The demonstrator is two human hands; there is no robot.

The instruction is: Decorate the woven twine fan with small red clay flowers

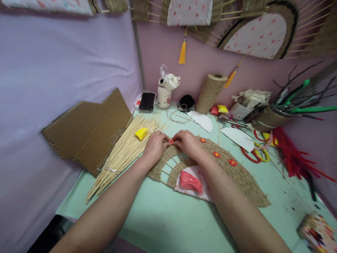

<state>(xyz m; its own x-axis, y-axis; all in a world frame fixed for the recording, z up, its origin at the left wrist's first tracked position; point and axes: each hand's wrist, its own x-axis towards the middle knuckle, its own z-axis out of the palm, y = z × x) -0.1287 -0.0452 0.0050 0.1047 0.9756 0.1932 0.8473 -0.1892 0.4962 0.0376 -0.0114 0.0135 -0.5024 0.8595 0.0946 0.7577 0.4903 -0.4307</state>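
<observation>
A woven twine fan (181, 160) lies on the table with thin sticks running through its open middle band. At its upper edge, my left hand (156, 144) and my right hand (190, 143) meet with fingertips pinched on either side of a small red flower (171, 141). Along the fan's right part sit several finished red flowers (216, 154) with yellow centres. A clear packet of red modelling clay (191, 182) rests on the fan's white spotted base, partly beneath my right forearm.
To the left lie a bundle of thin sticks (126, 149), a yellow clay packet (142, 133) and folded cardboard (92, 128). Behind stand a bottle (164, 95), a twine spool (210, 93) and a phone (147, 101). Scissors (250, 155) and red pipe cleaners (289, 156) are at right.
</observation>
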